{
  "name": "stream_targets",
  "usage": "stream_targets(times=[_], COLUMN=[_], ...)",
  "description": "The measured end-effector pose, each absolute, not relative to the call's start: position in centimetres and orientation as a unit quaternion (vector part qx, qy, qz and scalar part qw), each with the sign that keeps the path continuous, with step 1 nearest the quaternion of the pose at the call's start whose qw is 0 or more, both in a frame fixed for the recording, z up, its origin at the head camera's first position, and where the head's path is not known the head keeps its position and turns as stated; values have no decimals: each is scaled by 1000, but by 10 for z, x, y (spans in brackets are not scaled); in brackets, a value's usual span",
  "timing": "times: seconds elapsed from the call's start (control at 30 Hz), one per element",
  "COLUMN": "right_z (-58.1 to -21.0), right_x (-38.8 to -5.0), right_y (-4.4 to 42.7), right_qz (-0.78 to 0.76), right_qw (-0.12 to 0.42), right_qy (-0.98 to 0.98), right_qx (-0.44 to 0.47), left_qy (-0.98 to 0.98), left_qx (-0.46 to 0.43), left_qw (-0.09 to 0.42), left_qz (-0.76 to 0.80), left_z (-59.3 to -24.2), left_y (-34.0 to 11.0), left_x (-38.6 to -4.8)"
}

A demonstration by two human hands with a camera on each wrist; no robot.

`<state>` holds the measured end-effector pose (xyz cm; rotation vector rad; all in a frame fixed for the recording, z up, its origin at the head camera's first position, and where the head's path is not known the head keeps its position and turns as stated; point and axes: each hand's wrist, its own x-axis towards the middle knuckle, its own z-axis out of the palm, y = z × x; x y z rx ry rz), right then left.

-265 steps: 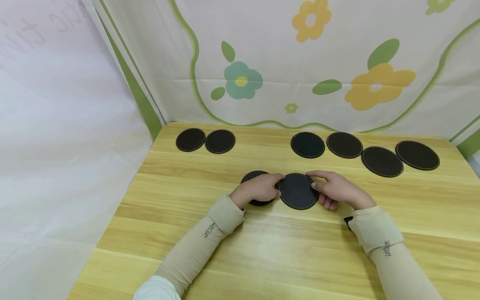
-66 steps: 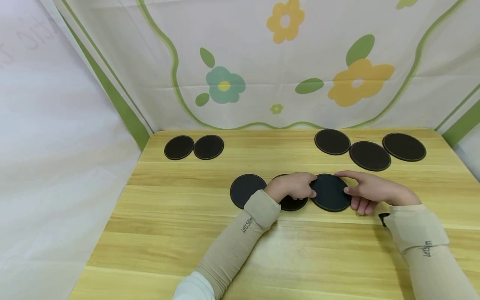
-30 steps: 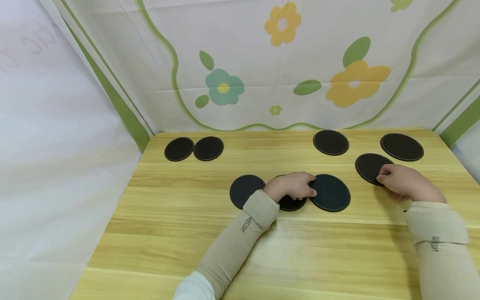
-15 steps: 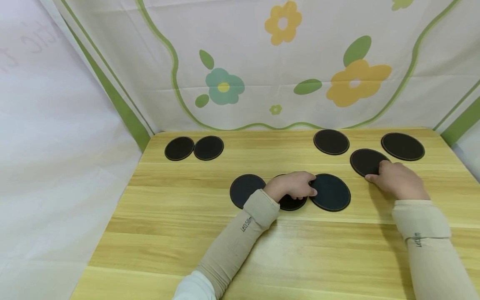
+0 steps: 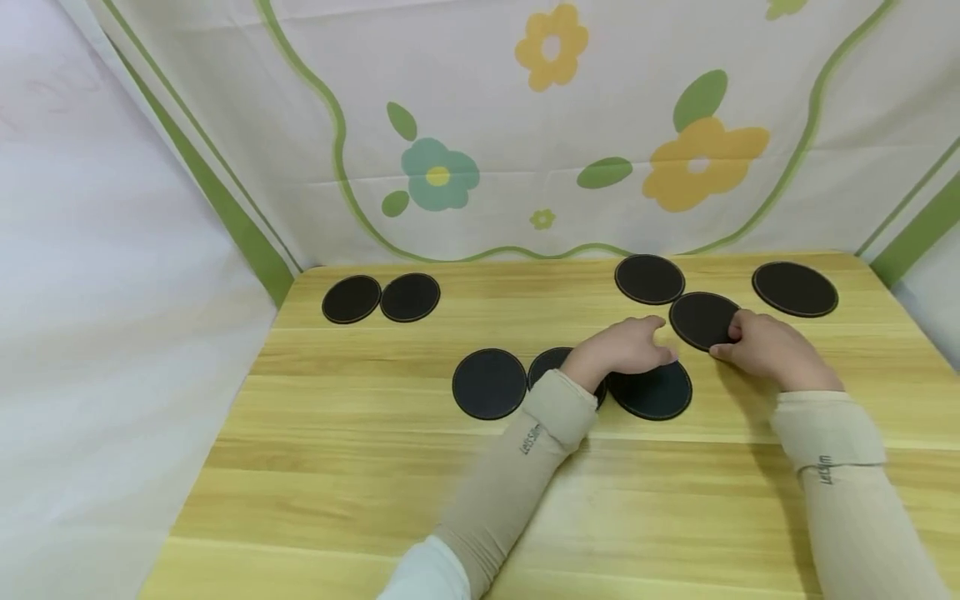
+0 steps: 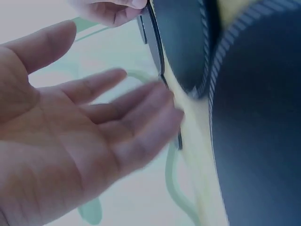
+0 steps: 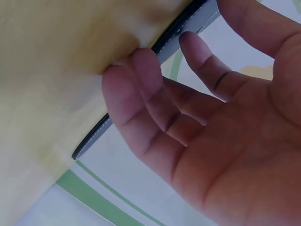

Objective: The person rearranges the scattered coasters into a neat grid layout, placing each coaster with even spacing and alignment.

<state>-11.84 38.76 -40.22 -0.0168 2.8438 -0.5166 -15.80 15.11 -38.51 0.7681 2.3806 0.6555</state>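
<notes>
Several round black coasters with stitched rims lie on the table. My right hand [image 5: 776,350] holds the right edge of one coaster [image 5: 696,320] between thumb and fingers; its far-left rim is by another coaster [image 5: 649,279]. My left hand [image 5: 628,346], fingers extended and apart, hovers over the middle row and holds nothing. Beneath it are a dark teal-black coaster [image 5: 654,393] and, partly hidden by the wrist, a second coaster [image 5: 547,365]. A third coaster [image 5: 489,383] ends that row at the left. In the left wrist view the left palm [image 6: 51,136] shows bare.
Two coasters touch at the back left, the outer coaster [image 5: 351,299] and the inner coaster [image 5: 410,297]. Another coaster [image 5: 795,289] lies at the back right. A flowered white cloth [image 5: 487,100] hangs behind the wooden table [image 5: 315,467].
After the dark teal coaster came into the middle row, my right hand took hold of a back-right coaster and shifted it leftward. My left hand has left the teal coaster's edge, moving right and up.
</notes>
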Motion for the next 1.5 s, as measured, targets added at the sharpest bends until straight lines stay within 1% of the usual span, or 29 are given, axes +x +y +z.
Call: stream_targets(times=[0.13,0.37,0.47,0.7,0.87,1.0,1.17,1.37,1.5], right_z=[-404,-400,-397,-392,-395,-397,-395,-394,-391], right_x=[-120,-123,-123,-120,-120,-118,-114,-112,-111], right_y=[381,372,372,372,375,380,384,389,397], right_qz=[-207,-270,-281,-335,-394,-456,-490,-520,-612], right_qw=[114,95,95,121,138,145,121,65,49], right_qy=[972,958,955,934,907,872,855,840,774], right_qx=[-3,3,7,11,60,98,117,138,155], left_qy=[914,914,903,867,823,800,793,798,802], left_qx=[239,243,247,230,206,192,194,206,207], left_qw=[259,251,250,270,296,299,291,273,264], left_qz=[202,209,246,351,439,483,499,497,493], left_z=[-389,-386,-386,-388,-392,-394,-394,-390,-386], left_y=[169,182,180,174,172,172,172,171,172], left_x=[-157,-156,-161,-166,-167,-169,-171,-171,-169])
